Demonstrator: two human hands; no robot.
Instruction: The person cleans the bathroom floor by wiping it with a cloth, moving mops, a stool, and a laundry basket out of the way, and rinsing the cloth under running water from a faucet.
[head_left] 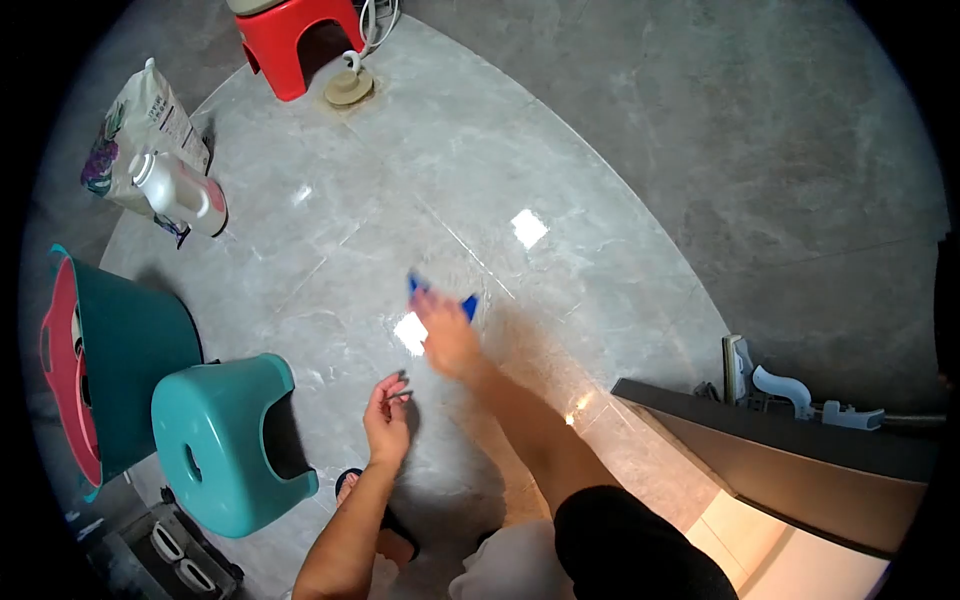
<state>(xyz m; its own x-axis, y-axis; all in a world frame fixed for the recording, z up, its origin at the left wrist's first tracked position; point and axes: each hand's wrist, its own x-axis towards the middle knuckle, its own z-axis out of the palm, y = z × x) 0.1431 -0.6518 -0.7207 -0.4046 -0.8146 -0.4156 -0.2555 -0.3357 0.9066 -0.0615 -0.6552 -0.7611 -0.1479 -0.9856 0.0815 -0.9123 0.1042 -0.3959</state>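
My right hand (pixel 449 338) reaches forward over the grey tiled floor (pixel 370 230), closed over a blue object (pixel 470 305). Only its pointed blue ends stick out on either side of the fingers; motion blur and the hand hide the rest, so its kind cannot be told. Closer to my body, my left hand (pixel 385 425) hovers above the floor with loosely bent fingers a little apart, and I see nothing clearly held in it. The floor under both hands looks wet and shiny.
A teal stool (pixel 215 440) and a teal tub (pixel 135 345) with a pink rim stand left. Beyond them are a white bottle (pixel 185 195) and a printed bag (pixel 150 110). A red stool (pixel 285 45) stands far back; a dark door-like panel (pixel 780 450) juts in right.
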